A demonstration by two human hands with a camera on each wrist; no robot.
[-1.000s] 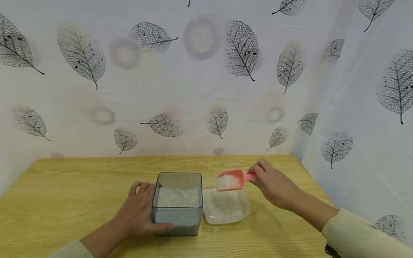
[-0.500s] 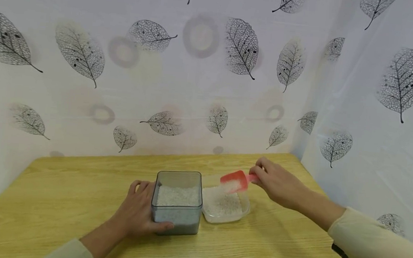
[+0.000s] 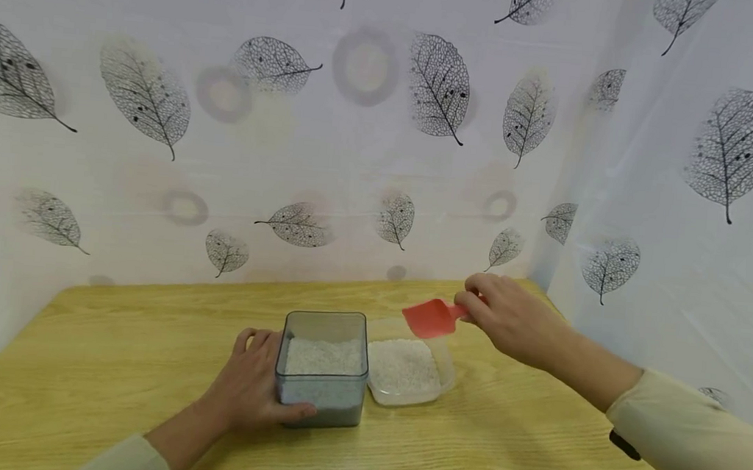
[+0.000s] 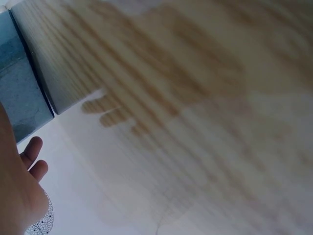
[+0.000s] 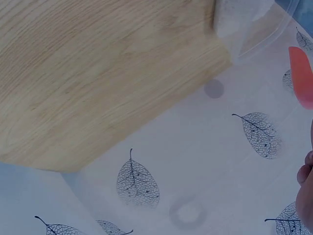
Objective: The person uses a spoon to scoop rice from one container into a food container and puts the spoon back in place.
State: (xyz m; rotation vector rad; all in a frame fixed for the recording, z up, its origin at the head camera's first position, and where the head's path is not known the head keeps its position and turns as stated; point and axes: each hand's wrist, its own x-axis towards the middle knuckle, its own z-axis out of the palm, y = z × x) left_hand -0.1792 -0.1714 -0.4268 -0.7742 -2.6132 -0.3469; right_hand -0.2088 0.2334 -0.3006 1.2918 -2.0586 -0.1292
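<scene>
A tall grey see-through box (image 3: 320,402), partly filled with white rice (image 3: 325,358), stands on the table. My left hand (image 3: 253,387) holds it from the left, thumb across its front and fingers along the side. To the box's right, close beside it, sits a low clear tub (image 3: 406,400) of rice. Above this tub my right hand (image 3: 509,321) grips the handle of a red scoop (image 3: 431,318), whose bowl shows no rice. In the right wrist view the scoop (image 5: 301,78) appears at the right edge. The left wrist view catches the box (image 4: 22,73) at its left edge.
The wood-grain table (image 3: 142,349) runs back to a white curtain (image 3: 357,145) printed with black leaves. A second curtain side (image 3: 671,288) closes off the right. A dark band (image 3: 625,444) shows below the right sleeve.
Rice has poured from the tilted scoop into the low tub, and the scoop's bowl now looks bare. My right hand has risen slightly. The left hand has stayed on the box.
</scene>
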